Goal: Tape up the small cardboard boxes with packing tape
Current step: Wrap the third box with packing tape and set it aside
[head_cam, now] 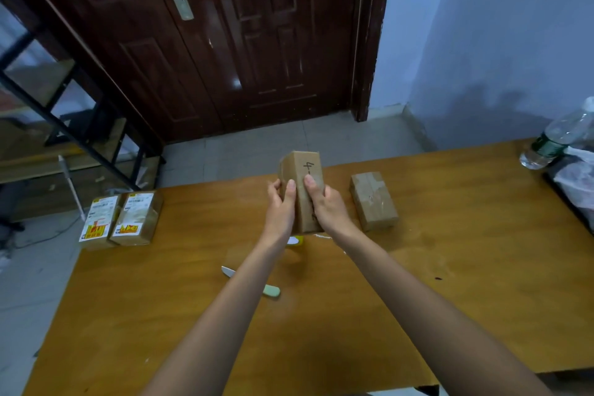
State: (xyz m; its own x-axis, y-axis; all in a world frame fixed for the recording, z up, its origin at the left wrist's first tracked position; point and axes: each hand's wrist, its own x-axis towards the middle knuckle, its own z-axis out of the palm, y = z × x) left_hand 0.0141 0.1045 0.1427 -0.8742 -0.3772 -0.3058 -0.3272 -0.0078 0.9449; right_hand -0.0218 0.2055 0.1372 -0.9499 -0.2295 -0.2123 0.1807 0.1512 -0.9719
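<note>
A small cardboard box (302, 170) with a handwritten "4" on it stands on end above the middle of the wooden table (450, 283). My left hand (281, 206) grips its left side and my right hand (324, 202) its right side, both thumbs pressed on its front face. A second small box (373, 201), wrapped in clear tape, lies flat just to the right. Two more boxes (123, 219) with white and yellow labels lie side by side at the table's left edge. A tape roll (296, 240) with a yellow rim peeks out under my wrists, mostly hidden.
A small knife with a pale green handle (271, 291) lies on the table under my left forearm. A clear plastic bottle (553, 141) and plastic bags sit at the far right. A dark door and a black shelf frame stand behind the table.
</note>
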